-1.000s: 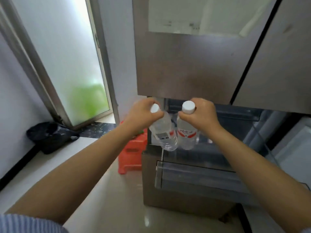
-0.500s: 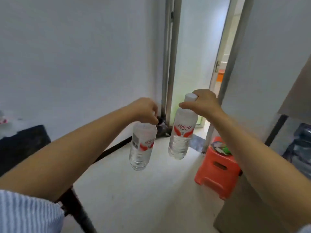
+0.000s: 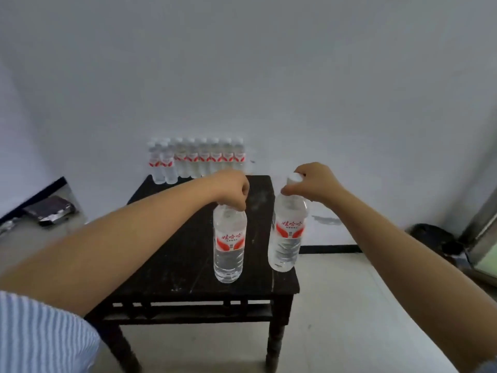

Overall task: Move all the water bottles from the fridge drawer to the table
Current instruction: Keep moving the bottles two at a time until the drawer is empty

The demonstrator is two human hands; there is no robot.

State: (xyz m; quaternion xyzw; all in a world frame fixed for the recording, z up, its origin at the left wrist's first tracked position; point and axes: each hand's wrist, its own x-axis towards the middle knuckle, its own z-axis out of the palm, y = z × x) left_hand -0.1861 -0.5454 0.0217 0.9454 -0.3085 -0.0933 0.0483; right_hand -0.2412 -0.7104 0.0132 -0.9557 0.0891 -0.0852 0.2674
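Dark wood bench (image 3: 188, 251) against a pale wall, seen from the head camera: a person carries two water bottles over it, one in each hand, both held by the neck. The left hand (image 3: 234, 189) grips the left bottle (image 3: 229, 243), which hangs upright above the middle of the bench; its base looks clear of the wood, though that is hard to judge. The right hand (image 3: 314, 184) holds the right bottle (image 3: 287, 235), tilted slightly, over the bench's right edge. A row of bottles (image 3: 199, 157) stands at the far edge by the wall, so much of the job appears done.

The risk lies on the right: set down where it hangs, that bottle could land partly off the edge and topple to the floor (image 3: 349, 305). A slim, top-heavy bottle released at a tilt may also fall and knock its neighbour.

Fingers of both hands are curled tight round the bottle necks just under the caps; the white cap (image 3: 294, 178) shows above the right hand.
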